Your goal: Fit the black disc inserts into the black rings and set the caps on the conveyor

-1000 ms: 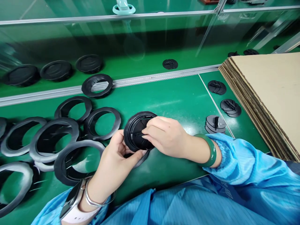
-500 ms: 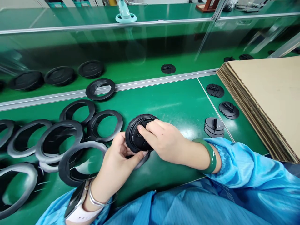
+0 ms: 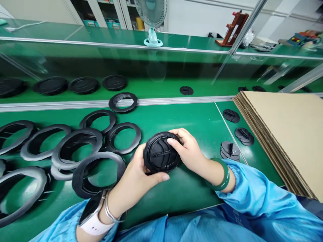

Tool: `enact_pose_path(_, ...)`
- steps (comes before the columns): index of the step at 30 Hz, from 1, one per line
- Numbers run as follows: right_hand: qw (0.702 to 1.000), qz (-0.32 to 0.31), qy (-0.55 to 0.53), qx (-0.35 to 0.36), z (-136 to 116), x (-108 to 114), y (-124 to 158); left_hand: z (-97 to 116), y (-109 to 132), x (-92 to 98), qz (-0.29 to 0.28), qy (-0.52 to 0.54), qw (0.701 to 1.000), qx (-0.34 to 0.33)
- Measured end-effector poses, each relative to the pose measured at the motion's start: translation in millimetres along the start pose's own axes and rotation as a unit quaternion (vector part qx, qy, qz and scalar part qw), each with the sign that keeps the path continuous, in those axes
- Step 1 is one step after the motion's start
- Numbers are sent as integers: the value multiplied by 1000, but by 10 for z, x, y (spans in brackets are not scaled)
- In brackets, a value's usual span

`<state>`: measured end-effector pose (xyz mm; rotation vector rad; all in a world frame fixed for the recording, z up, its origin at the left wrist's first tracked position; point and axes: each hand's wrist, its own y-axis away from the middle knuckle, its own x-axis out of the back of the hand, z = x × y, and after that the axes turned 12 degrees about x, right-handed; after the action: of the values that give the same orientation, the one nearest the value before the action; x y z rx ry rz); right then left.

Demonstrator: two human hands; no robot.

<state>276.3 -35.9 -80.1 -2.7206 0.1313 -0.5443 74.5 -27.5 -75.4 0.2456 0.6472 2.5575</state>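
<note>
A round black plastic part [image 3: 161,153], a ring with a ribbed disc seated inside it, is held tilted above the green table between both hands. My left hand [image 3: 143,169] grips its left and lower edge, thumb stretched along the bottom. My right hand [image 3: 188,146] holds the upper right rim, its thumb on the face and the fingers behind. Left of the hands lie several loose black rings [image 3: 126,137], some overlapping. Small stacks of thin black discs [image 3: 230,150] lie to the right.
A tall stack of cardboard sheets [image 3: 285,117] stands at the right. Several black round parts [image 3: 84,85] sit behind the metal rail [image 3: 161,101], with a single disc [image 3: 186,90]. On the rear shelf stand a fan [image 3: 152,37] and a red-brown stand [image 3: 233,28].
My right hand has moved off the middle of the round part to its right rim, uncovering the disc face. The camera view has tilted up, showing more of the fan and shelf.
</note>
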Motion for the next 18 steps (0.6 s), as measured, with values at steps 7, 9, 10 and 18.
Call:
enact_pose_path(7, 998, 30, -48, -26, -27, -67, 32, 32, 29, 40, 41, -130, 988, -71)
enact_pose_path(9, 998, 37, -43, -32, -21, -92, 42, 67, 35, 35, 47, -141, 986, -70)
enact_pose_path(10, 998, 41, -39, -36, -14, -104, 46, 80, 36, 31, 49, -145, 986, -68)
enact_pose_path(18, 982, -66, -152, -87, -66, 14, -5, 97, 66, 20, 65, -139, 986, -70)
